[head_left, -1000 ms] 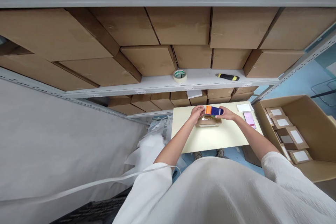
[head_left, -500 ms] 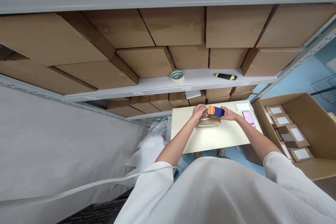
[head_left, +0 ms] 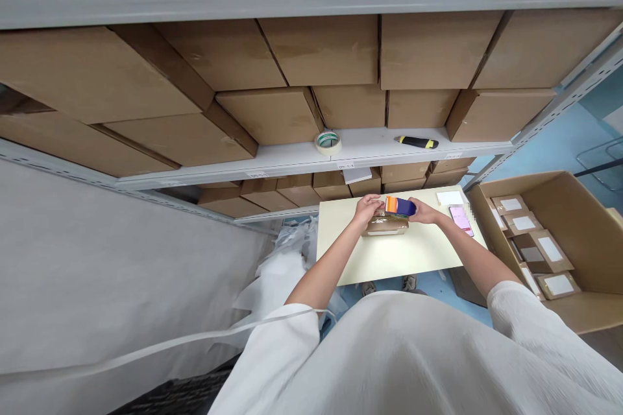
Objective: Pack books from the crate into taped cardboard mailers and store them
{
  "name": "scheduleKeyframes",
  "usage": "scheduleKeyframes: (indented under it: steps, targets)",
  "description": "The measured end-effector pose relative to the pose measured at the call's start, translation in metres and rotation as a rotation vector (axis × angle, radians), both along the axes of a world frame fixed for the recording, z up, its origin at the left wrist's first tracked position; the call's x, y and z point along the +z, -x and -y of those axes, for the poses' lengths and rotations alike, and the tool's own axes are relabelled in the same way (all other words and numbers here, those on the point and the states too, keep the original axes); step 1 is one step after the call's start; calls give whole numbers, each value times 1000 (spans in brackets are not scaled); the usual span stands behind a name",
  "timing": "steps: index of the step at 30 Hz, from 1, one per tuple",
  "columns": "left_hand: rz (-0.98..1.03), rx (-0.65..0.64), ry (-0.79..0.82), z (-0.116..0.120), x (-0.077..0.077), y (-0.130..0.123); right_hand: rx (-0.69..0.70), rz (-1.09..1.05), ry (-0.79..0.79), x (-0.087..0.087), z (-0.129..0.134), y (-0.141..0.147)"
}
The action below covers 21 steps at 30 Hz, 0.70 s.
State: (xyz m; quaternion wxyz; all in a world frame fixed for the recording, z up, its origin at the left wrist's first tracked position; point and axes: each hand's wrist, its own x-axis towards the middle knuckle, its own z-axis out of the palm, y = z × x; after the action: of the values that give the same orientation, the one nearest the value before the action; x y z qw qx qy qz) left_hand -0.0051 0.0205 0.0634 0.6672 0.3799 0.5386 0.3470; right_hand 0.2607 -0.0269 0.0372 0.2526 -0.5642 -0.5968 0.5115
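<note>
A brown taped parcel (head_left: 387,226) lies on the pale yellow tabletop (head_left: 389,264). Over its far edge is a dark blue and orange tape dispenser (head_left: 400,206). My right hand (head_left: 422,211) is closed round the blue end of the dispenser. At the orange end, my left hand (head_left: 368,208) has its fingers bent together near the parcel's far left corner; what they pinch, if anything, is too small to make out. A phone (head_left: 461,220) with a pink screen and a white paper (head_left: 450,198) lie to the right.
A large open carton (head_left: 579,227) with several labelled parcels stands right of the table. Beyond the table, a metal shelf (head_left: 365,142) bears cardboard boxes, a tape roll (head_left: 328,142) and a yellow-black cutter (head_left: 417,142). White wrapping (head_left: 285,269) hangs at the left.
</note>
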Motion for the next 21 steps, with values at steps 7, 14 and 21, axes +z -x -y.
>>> scheduleKeyframes:
  steps: [7,14,21]
  targets:
    - [21,-2,-51,5,1,2,-2,26,25,3,1,3]
    - [6,-15,-56,8,1,-7,-12,23,20,9,4,6]
    - [-3,-15,-54,8,8,-6,4,87,13,12,3,6]
